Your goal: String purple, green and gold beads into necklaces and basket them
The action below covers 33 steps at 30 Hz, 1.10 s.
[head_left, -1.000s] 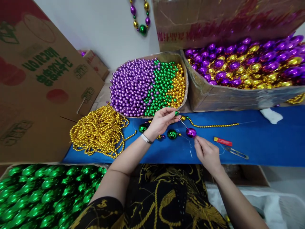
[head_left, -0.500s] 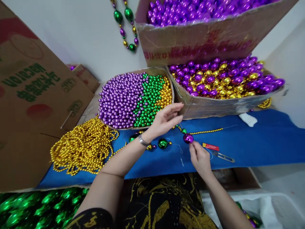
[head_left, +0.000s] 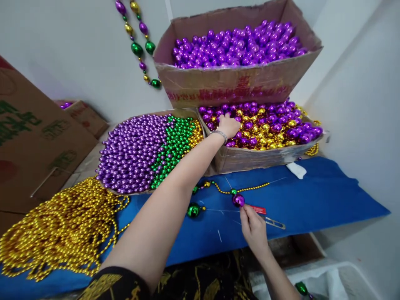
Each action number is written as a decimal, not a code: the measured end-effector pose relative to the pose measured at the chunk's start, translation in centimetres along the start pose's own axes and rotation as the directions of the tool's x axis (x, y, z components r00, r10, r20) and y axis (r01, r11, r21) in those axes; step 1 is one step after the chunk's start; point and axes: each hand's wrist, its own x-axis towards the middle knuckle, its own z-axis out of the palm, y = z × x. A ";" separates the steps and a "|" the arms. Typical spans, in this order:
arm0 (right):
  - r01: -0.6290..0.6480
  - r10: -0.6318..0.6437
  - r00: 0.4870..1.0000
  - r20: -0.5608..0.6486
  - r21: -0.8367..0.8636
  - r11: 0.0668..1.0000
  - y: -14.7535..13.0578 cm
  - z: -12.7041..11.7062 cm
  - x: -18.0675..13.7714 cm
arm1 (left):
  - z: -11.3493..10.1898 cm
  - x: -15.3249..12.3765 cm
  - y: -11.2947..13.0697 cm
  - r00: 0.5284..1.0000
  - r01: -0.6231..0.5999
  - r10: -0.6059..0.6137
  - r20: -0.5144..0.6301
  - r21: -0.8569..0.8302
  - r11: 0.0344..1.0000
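My left hand [head_left: 229,126] reaches into the cardboard box of purple and gold beads [head_left: 265,129]. Its fingers curl down among the beads, and their tips are hidden. My right hand [head_left: 254,225] pinches the lower end of a large purple bead [head_left: 238,200] over the blue cloth. Touching that bead is a small green bead [head_left: 233,191], with a thin string running up from it. Behind lies a strand of small gold beads [head_left: 253,188]. A large green bead [head_left: 193,210] with a thread rests left of my right hand.
A red-handled tool [head_left: 258,209] with a metal loop lies by my right hand. Purple, green and gold beads fill a box [head_left: 134,154] beside a heap of gold strands [head_left: 59,229]. A box of purple beads [head_left: 237,83] stands behind. A bead necklace [head_left: 136,49] hangs on the wall.
My left hand has moved from above the cloth's back edge up into the box of purple and gold beads. My right hand still pinches the purple bead. The camera view has shifted.
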 end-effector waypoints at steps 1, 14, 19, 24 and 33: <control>0.001 -0.001 1.000 -0.001 0.001 1.000 0.0 0.0 0.1 | 0.1 0.0 0.0 1.000 -0.006 0.006 -0.006 -0.005 1.000; 0.073 -0.073 0.997 -0.020 -0.017 0.997 -2.4 0.0 1.3 | -0.4 -17.0 -3.1 0.975 -0.065 -0.223 0.022 -0.925 -0.376; 0.128 -0.127 0.992 0.008 -0.012 0.992 -3.3 0.7 1.5 | 2.2 -23.6 -2.8 0.959 0.056 -0.166 0.229 -0.727 -0.684; 0.168 -0.167 0.984 0.062 -0.005 0.986 -3.8 1.3 1.2 | 3.6 -26.3 -3.0 0.952 0.042 -0.172 0.252 -0.667 -0.744; 0.225 -0.225 0.969 0.099 0.011 0.974 -4.7 1.8 0.9 | 3.7 -27.7 -2.9 0.916 -0.024 -0.290 0.279 -0.682 -0.731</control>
